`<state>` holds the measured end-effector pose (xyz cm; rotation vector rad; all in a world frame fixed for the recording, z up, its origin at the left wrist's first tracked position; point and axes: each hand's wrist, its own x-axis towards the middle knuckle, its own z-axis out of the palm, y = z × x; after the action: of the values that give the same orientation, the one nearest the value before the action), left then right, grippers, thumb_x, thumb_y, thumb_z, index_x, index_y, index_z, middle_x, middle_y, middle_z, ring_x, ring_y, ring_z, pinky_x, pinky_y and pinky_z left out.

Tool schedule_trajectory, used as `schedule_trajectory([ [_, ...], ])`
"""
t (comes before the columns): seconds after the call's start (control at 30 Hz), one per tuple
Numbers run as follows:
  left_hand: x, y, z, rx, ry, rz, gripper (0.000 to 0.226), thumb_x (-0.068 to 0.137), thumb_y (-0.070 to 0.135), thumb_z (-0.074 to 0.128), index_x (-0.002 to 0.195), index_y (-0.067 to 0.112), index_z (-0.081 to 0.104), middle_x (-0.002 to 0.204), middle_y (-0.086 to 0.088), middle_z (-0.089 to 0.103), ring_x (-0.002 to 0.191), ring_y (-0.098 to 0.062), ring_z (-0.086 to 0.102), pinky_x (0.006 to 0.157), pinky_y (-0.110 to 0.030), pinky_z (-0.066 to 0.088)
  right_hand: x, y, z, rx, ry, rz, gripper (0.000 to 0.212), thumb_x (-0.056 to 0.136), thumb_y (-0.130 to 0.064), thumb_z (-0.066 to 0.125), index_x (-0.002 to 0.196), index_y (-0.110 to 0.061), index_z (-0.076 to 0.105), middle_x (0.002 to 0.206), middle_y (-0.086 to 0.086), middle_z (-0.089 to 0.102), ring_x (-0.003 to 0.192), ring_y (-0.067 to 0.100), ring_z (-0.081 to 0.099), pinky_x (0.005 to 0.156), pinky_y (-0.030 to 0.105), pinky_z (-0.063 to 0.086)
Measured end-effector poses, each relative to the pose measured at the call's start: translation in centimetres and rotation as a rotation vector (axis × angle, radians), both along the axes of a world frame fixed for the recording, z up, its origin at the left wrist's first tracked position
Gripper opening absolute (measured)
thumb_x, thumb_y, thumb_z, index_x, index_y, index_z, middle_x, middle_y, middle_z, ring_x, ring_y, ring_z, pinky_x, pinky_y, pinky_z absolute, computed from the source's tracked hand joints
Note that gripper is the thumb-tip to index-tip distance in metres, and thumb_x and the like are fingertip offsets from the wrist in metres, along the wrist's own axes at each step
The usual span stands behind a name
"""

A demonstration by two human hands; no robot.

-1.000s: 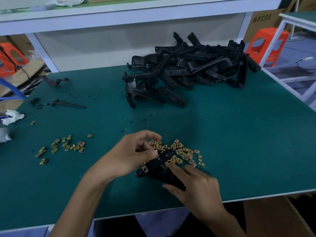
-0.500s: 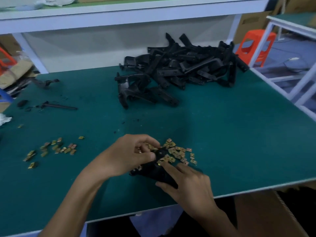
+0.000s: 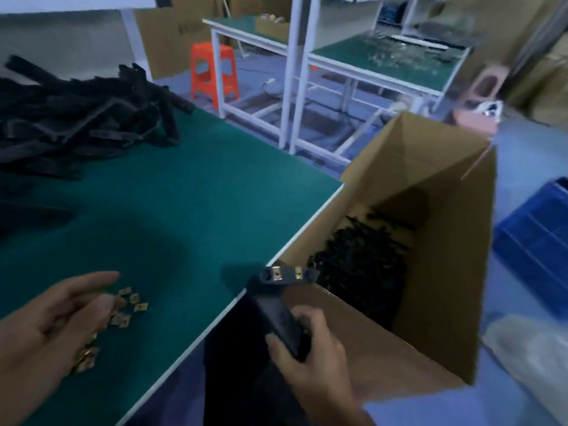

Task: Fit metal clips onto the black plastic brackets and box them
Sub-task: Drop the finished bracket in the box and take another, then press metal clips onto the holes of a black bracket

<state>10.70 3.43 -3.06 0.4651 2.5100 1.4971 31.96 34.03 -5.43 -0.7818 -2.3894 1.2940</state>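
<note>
My right grip [image 3: 310, 358] is curled tight around a black bracket [image 3: 276, 312], just at the 8 o'clock corner of the box [image 3: 445, 241]. My left grip [image 3: 52, 327] hangs open over loose clips [image 3: 133, 301] on the bench [image 3: 184, 179].

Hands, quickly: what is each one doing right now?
Left hand: open, fingers relaxed over the loose metal clips, holding nothing.
Right hand: closed round a black bracket, beside the cardboard box.
</note>
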Motion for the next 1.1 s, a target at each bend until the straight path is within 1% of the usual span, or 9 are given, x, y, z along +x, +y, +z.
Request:
schedule_trajectory([
  [0.13, 2.4, 4.1, 3.0, -0.029, 0.006, -0.011, 0.066, 0.078, 0.082, 0.056, 0.13, 0.041, 0.063, 0.107, 0.011, 0.076, 0.092, -0.009, 0.074, 0.058, -0.042, 0.062, 2.2, 8.9, 0.5, 0.114, -0.003, -0.267, 0.04, 0.081, -0.066, 0.068, 0.114, -0.046, 0.058, 0.107, -0.027, 0.066, 0.1, -0.004, 0.063, 0.076, 0.012, 0.045],
  [0.23, 4.1, 6.0, 5.2, 0.005, -0.045, -0.03, 0.037, 0.081, 0.071, 0.066, 0.111, 0.05, 0.069, 0.095, 0.012, 0.078, 0.083, 0.001, 0.071, 0.077, -0.01, 0.052, 1.1, 15.7, 1.9, 0.138, -0.095, -0.379, 0.085, 0.083, -0.062, 0.068, 0.15, -0.017, 0.044, 0.146, 0.003, 0.055, 0.134, 0.026, 0.051, 0.104, 0.037, 0.045],
  [0.37, 5.1, 5.3, 6.5, 0.06, -0.086, -0.01, 0.023, 0.082, 0.039, 0.062, 0.095, 0.055, 0.072, 0.094, 0.018, 0.077, 0.085, 0.006, 0.068, 0.074, -0.008, 0.05, -3.0, 18.0, 3.3, 0.132, -0.141, -0.386, 0.097, 0.083, -0.067, 0.062, 0.159, -0.02, 0.025, 0.159, 0.01, 0.038, 0.144, 0.035, 0.038, 0.112, 0.056, 0.039],
  [0.5, 5.7, 2.0, 5.8, 0.013, -0.114, 0.164, 0.031, 0.098, 0.028, 0.058, 0.095, 0.056, 0.071, 0.103, 0.031, 0.07, 0.095, 0.01, 0.064, 0.076, -0.016, 0.049, -9.2, 13.1, 3.6, 0.155, -0.082, -0.167, 0.062, 0.088, -0.051, 0.069, 0.142, -0.022, 0.055, 0.133, 0.013, 0.064, 0.12, 0.035, 0.059, 0.092, 0.044, 0.046],
  [0.67, 6.9, -2.9, 4.2, 0.009, -0.049, 0.468, 0.038, 0.097, 0.021, 0.064, 0.094, 0.058, 0.07, 0.102, 0.03, 0.071, 0.095, 0.011, 0.063, 0.08, -0.015, 0.049, -17.3, 2.2, 4.8, 0.12, 0.159, 0.239, 0.038, 0.089, -0.027, 0.074, 0.126, -0.024, 0.065, 0.115, -0.008, 0.069, 0.108, 0.008, 0.061, 0.095, 0.02, 0.04],
  [0.8, 7.4, -5.6, 2.8, 0.084, -0.063, 0.585, 0.038, 0.099, 0.018, 0.062, 0.094, 0.054, 0.072, 0.101, 0.024, 0.073, 0.097, 0.008, 0.066, 0.078, -0.013, 0.05, -24.9, -6.0, 6.7, 0.15, 0.154, 0.619, 0.028, 0.094, -0.033, 0.068, 0.122, -0.029, 0.067, 0.11, -0.018, 0.067, 0.107, 0.003, 0.063, 0.095, 0.027, 0.048],
  [0.9, 7.9, -6.3, 2.1, 0.112, -0.068, 0.604, 0.037, 0.098, 0.016, 0.062, 0.096, 0.051, 0.072, 0.1, 0.021, 0.074, 0.096, 0.007, 0.067, 0.077, -0.007, 0.049, -31.1, -11.3, 7.6, 0.283, 0.045, 0.834, 0.042, 0.099, -0.038, 0.06, 0.138, -0.024, 0.057, 0.133, -0.006, 0.061, 0.125, 0.012, 0.056, 0.104, 0.029, 0.043],
  [1.0, 8.6, -6.5, 1.9, 0.097, -0.06, 0.642, 0.04, 0.097, 0.012, 0.064, 0.095, 0.051, 0.072, 0.099, 0.021, 0.075, 0.096, 0.006, 0.067, 0.082, -0.007, 0.049, -36.2, -15.5, 7.3, 0.436, -0.074, 0.903, 0.068, 0.103, -0.038, 0.053, 0.16, -0.015, 0.024, 0.164, 0.004, 0.028, 0.151, 0.024, 0.026, 0.12, 0.039, 0.027],
  [1.1, 9.7, -6.6, 2.0, 0.054, -0.045, 0.658, 0.031, 0.098, 0.022, 0.062, 0.102, 0.052, 0.07, 0.1, 0.027, 0.072, 0.097, 0.009, 0.066, 0.082, -0.012, 0.051, -39.5, -18.0, 5.6, 0.489, -0.197, 0.911, 0.076, 0.106, -0.03, 0.049, 0.163, -0.016, 0.001, 0.168, 0.006, 0.014, 0.154, 0.029, 0.012, 0.124, 0.046, 0.021],
])
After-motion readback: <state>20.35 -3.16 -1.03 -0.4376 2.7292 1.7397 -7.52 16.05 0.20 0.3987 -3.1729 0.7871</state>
